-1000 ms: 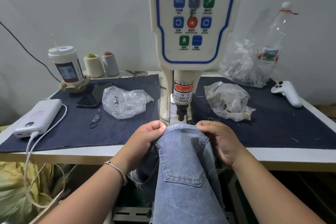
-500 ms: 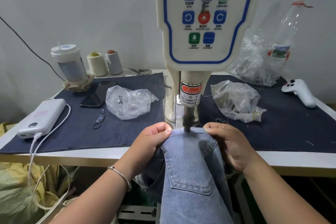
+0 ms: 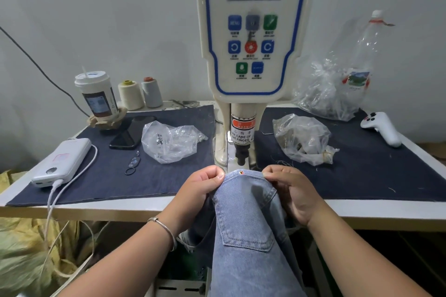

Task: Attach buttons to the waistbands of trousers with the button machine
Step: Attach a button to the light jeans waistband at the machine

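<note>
Light blue denim trousers (image 3: 248,229) hang from the table's front edge, back pocket facing me. Their waistband (image 3: 243,176) lies under the black punch (image 3: 241,155) of the cream button machine (image 3: 253,31). A small metal button (image 3: 241,172) with a red glint sits on the waistband just below the punch, which is raised off the cloth. My left hand (image 3: 201,188) pinches the waistband's left side. My right hand (image 3: 293,190) pinches its right side.
Dark denim mats (image 3: 101,176) cover the table on both sides of the machine. Left: a power bank (image 3: 62,161) with cable, a phone (image 3: 131,134), a plastic bag (image 3: 171,141), a cup (image 3: 96,96), two thread cones (image 3: 140,93). Right: plastic bags (image 3: 301,141), a bottle (image 3: 362,65), a white controller (image 3: 383,129).
The punch, down on the waistband half a second ago, has risen, and a button now shows on the cloth. Both hands keep their grip. The camera view has tilted up.
</note>
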### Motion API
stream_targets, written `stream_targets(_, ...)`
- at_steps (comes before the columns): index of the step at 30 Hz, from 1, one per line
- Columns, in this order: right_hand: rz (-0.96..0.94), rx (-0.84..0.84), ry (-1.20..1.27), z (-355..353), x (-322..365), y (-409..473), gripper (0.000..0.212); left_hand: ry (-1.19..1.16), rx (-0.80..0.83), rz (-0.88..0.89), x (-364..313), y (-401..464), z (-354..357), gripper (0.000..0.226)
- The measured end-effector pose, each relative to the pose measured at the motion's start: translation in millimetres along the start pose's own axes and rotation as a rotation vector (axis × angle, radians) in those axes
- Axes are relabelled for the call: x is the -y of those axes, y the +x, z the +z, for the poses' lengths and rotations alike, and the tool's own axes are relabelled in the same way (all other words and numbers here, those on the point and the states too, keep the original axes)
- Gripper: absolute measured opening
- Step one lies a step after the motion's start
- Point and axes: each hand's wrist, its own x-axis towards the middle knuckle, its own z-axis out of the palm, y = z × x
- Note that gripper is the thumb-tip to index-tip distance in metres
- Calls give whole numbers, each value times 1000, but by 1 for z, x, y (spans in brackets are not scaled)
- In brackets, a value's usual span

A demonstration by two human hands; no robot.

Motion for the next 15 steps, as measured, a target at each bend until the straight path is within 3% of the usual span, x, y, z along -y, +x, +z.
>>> stream_targets(5,-36,98,-125,0,7,-37,9,204,86,39,-20,-35,6,20)
stream_targets(8,-38,192,-156,-4,11,-63,6,193,200,47,-38,-61,16,21)
stream_targets(11,-125,195,-132,-9,19,-84,8,196,214,48,-60,-78,29,20)
stream_targets(13,-199,134,-127,-18,21,-94,21,194,236,92,-75,-86,35,19)
stream_targets(15,-182,92,-208,-30,20,-104,48,179,282,121,-89,-92,39,17)
